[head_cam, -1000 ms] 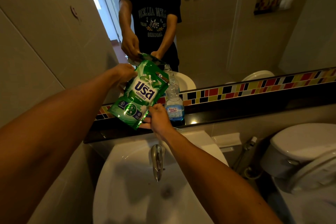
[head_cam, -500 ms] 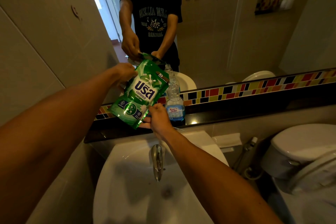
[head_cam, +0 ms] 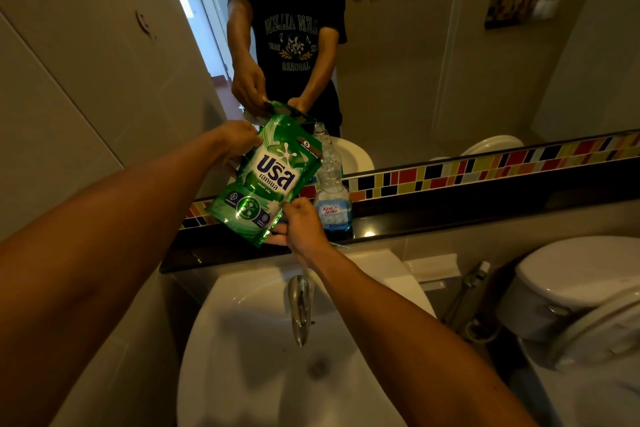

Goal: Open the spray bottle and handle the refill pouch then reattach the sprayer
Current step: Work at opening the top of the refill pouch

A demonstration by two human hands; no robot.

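A green refill pouch (head_cam: pixel 268 180) with blue lettering hangs tilted above the dark ledge (head_cam: pixel 450 218). My left hand (head_cam: pixel 237 139) grips its upper left corner. My right hand (head_cam: pixel 303 225) pinches its lower right corner. Just right of the pouch stands a clear spray bottle (head_cam: pixel 332 198) with blue liquid in its lower part and its neck open, no sprayer on it. The pouch's top right corner lies close to the bottle's neck. The sprayer head is not visible.
A white sink (head_cam: pixel 263 374) with a chrome tap (head_cam: pixel 299 308) lies below my arms. A white toilet (head_cam: pixel 571 291) stands at the right. A mirror (head_cam: pixel 433 62) above the coloured tile strip reflects a person holding the pouch.
Almost nothing differs: both hands keep their hold on the pouch, which stays tilted beside the bottle.
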